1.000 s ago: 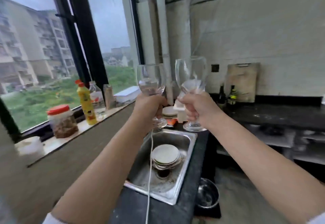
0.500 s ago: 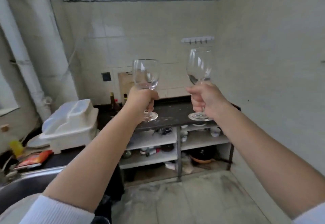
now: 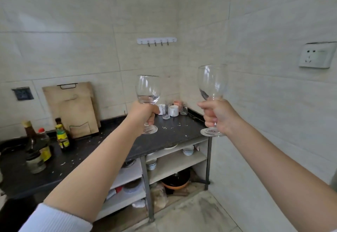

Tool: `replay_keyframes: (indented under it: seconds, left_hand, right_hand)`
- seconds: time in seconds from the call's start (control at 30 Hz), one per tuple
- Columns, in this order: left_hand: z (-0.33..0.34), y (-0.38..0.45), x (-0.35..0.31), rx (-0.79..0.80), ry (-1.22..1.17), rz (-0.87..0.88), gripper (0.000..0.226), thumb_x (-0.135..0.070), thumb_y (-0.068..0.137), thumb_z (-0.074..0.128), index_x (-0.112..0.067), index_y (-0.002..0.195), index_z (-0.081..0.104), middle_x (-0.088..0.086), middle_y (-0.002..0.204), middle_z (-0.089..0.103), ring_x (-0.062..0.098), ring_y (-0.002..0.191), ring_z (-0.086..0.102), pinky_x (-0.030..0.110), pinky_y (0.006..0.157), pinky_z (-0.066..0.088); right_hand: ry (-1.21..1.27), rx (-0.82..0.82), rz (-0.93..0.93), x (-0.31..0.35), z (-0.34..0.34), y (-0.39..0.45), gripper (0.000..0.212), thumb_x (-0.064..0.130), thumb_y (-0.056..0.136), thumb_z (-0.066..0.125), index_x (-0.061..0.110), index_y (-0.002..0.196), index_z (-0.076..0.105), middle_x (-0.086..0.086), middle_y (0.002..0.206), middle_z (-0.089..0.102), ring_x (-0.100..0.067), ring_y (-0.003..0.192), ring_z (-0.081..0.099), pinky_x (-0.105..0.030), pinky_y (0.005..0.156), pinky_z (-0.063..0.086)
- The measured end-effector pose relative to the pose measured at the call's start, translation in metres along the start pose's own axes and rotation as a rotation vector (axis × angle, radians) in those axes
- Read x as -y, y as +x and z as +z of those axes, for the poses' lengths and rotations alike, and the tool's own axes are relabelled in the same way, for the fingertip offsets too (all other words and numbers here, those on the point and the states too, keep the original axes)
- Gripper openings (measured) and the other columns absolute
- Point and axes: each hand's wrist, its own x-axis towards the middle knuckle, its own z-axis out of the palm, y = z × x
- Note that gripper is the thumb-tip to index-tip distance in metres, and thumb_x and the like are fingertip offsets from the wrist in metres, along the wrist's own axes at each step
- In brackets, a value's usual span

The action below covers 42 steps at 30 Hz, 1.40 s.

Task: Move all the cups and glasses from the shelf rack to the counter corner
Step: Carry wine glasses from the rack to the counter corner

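Observation:
My left hand [image 3: 144,113] grips the stem of a clear wine glass [image 3: 148,91], held upright above the black counter [image 3: 175,133]. My right hand [image 3: 218,116] grips the stem of a second wine glass [image 3: 212,82], upright and out past the counter's right end. In the far counter corner stand a white cup [image 3: 173,110], a small glass mug [image 3: 183,110], a tall clear glass [image 3: 166,114] and a pinkish cup [image 3: 176,103]; another white cup is partly hidden behind my left hand.
Wooden cutting boards [image 3: 73,107] lean on the back wall. Sauce bottles [image 3: 62,135] and a jar [image 3: 35,162] stand at the counter's left. Shelves under the counter [image 3: 175,164] hold bowls and a pot. A tiled wall with a socket [image 3: 316,56] is close on the right.
The view has swung right from the sink and window to the counter corner. Both hands still carry their wine glasses, now nearer the corner and farther apart.

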Motion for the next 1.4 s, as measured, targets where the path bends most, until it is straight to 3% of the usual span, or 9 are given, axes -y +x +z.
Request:
replay_keyframes:
  seconds: [0.1,0.23,0.37,0.47,0.57,0.8,1.0,1.17,1.4]
  left_hand:
    - [0.000,0.079,0.008,0.028,0.024,-0.004,0.038,0.014,0.076,0.046,-0.012,0.055,0.029,-0.009,0.021,0.026,0.008,0.020,0.023,0.023,0.044,0.019]
    - [0.001,0.163,0.020,0.035,0.046,-0.049,0.035,0.012,0.080,0.047,-0.016,0.064,0.035,-0.008,0.020,0.026,0.006,0.018,0.023,0.010,0.031,0.021]
    - [0.023,0.238,0.051,0.130,0.067,-0.060,0.043,0.008,0.081,0.052,-0.014,0.051,0.031,-0.009,0.023,0.027,0.006,0.021,0.024,0.022,0.043,0.021]
    - [0.043,0.282,0.078,0.300,-0.004,0.024,0.046,0.007,0.083,0.055,-0.020,0.047,0.047,-0.010,0.027,0.032,0.004,0.024,0.026,0.015,0.038,0.024]
    - [0.067,0.319,0.094,0.433,-0.094,0.113,0.050,-0.002,0.086,0.055,-0.039,0.055,0.069,-0.014,0.035,0.051,-0.001,0.027,0.031,0.012,0.034,0.025]
    - [0.124,0.450,0.132,0.201,-0.199,-0.022,0.012,-0.027,0.092,0.049,-0.021,0.082,0.047,-0.001,0.070,0.055,0.003,0.036,0.045,0.017,0.039,0.037]
    - [0.159,0.541,0.164,0.214,-0.107,-0.057,0.006,-0.015,0.090,0.054,-0.021,0.090,0.053,-0.002,0.083,0.057,0.012,0.074,0.056,0.019,0.061,0.055]
    - [0.175,0.600,0.200,0.166,-0.086,-0.158,0.054,-0.018,0.089,0.056,-0.011,0.135,0.029,0.009,0.110,0.057,0.025,0.090,0.060,0.034,0.075,0.054]
    - [0.193,0.692,0.260,0.172,0.111,-0.176,0.041,-0.008,0.080,0.067,-0.018,0.112,0.043,-0.004,0.098,0.054,0.009,0.085,0.056,0.015,0.058,0.052]
  right_hand:
    - [-0.056,-0.016,0.030,-0.007,-0.002,0.062,0.063,0.002,0.088,0.048,0.013,0.026,0.053,0.010,0.021,0.019,-0.002,0.019,0.015,-0.006,0.034,0.013]
    - [-0.003,-0.106,0.062,-0.022,-0.017,0.131,0.045,0.001,0.086,0.050,0.018,0.053,0.027,0.010,0.021,0.021,-0.003,0.019,0.016,-0.008,0.028,0.018]
    - [-0.011,-0.199,0.037,-0.042,-0.034,0.205,0.028,0.005,0.084,0.055,0.015,0.061,0.043,0.010,0.024,0.031,-0.006,0.030,0.030,-0.016,0.036,0.029]
    - [0.024,-0.245,-0.009,-0.058,-0.048,0.254,0.011,0.006,0.083,0.059,0.017,0.081,0.055,0.011,0.049,0.052,-0.008,0.051,0.040,-0.018,0.043,0.034]
    - [0.120,-0.281,-0.046,-0.076,-0.066,0.307,0.035,0.009,0.084,0.060,0.022,0.112,0.042,0.006,0.079,0.053,-0.007,0.056,0.043,-0.014,0.041,0.037]
    - [0.206,-0.244,-0.044,-0.115,-0.122,0.444,0.032,0.022,0.084,0.058,0.022,0.111,0.042,0.004,0.093,0.053,-0.007,0.063,0.052,-0.013,0.043,0.039]
    - [-0.072,-0.188,-0.013,-0.159,-0.161,0.546,0.041,0.002,0.076,0.067,0.017,0.107,0.043,-0.008,0.115,0.051,-0.021,0.103,0.052,-0.031,0.084,0.044]
    - [-0.242,-0.186,-0.023,-0.191,-0.168,0.619,0.047,0.008,0.073,0.073,0.017,0.107,0.043,-0.003,0.113,0.051,-0.015,0.103,0.047,-0.012,0.065,0.043]
    - [-0.475,-0.139,0.032,-0.237,-0.184,0.696,0.063,0.006,0.068,0.076,0.020,0.119,0.040,0.003,0.118,0.046,-0.008,0.080,0.052,-0.016,0.067,0.046]
